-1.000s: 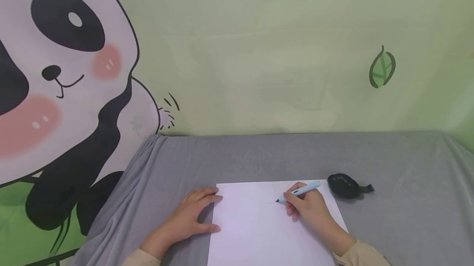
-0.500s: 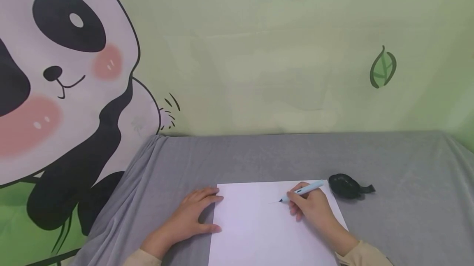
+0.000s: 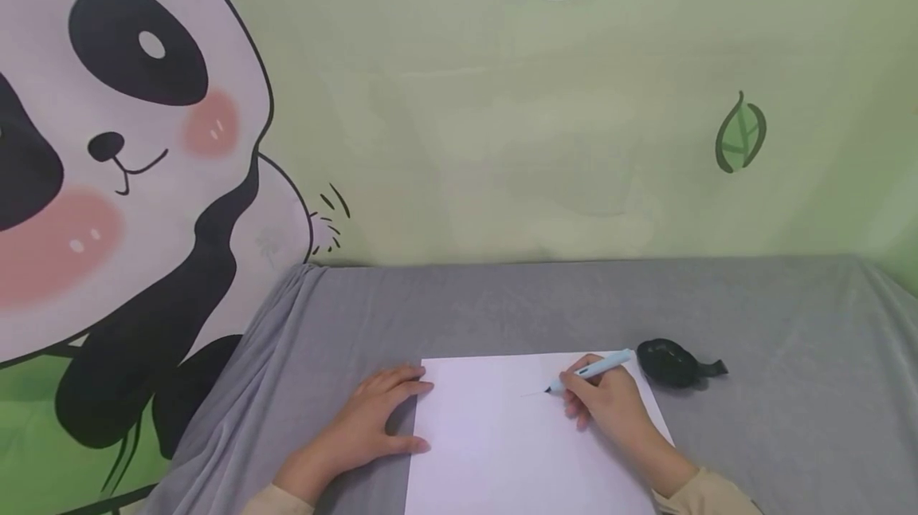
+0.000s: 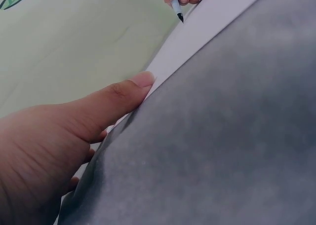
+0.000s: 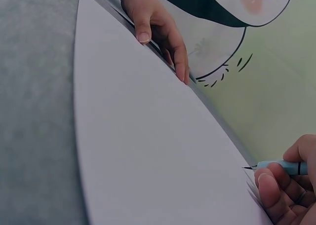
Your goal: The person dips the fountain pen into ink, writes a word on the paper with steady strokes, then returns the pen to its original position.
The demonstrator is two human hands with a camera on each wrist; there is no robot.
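low in the frame, the right hand [image 3: 608,402] pinches a light blue pen [image 3: 602,364] over white paper [image 3: 488,435]; the left hand [image 3: 369,418], spread wide, touches the paper's left edge.

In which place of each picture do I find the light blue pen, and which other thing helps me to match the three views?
Head: the pen is in the lower part, right of centre, tip pointing down and left.
Left wrist: the pen is near the top edge, slightly right of the middle, tip downward.
Right wrist: the pen is near the right edge, below mid-height, tip pointing left.
Shared landmark: the white paper.
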